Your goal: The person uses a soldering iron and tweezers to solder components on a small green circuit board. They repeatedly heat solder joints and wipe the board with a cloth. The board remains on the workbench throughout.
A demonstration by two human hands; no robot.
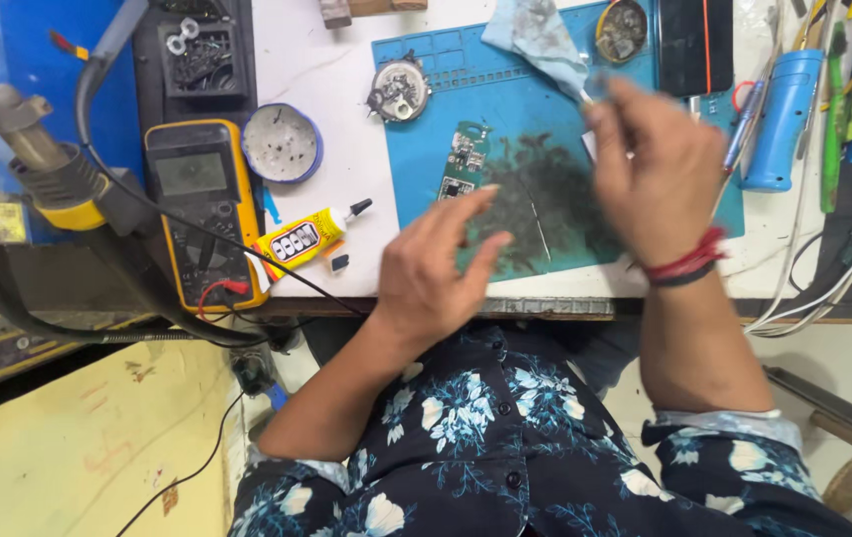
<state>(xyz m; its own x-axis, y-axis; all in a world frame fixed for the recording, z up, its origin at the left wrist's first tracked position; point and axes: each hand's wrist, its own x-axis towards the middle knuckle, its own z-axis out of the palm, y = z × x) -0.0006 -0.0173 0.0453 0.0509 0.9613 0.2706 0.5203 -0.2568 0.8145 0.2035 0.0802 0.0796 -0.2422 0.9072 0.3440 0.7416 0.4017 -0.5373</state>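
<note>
Beside the multimeter (202,209) and glue tube (303,237), left hand (436,268) fingers spread open; right hand (655,174) fingers blurred, grip unclear.

The scene is brightly and evenly lit from above, with colours strong and little deep shadow. The white bench (346,60) top is close to washed out near its far edge. Soft, short shadows lie under the left hand (436,273) on the blue mat (505,89). The right hand (650,169) is smeared by motion blur, its fingertips indistinct. Straight lines bow slightly toward the frame corners. The floor below the bench is dimmer.
</note>
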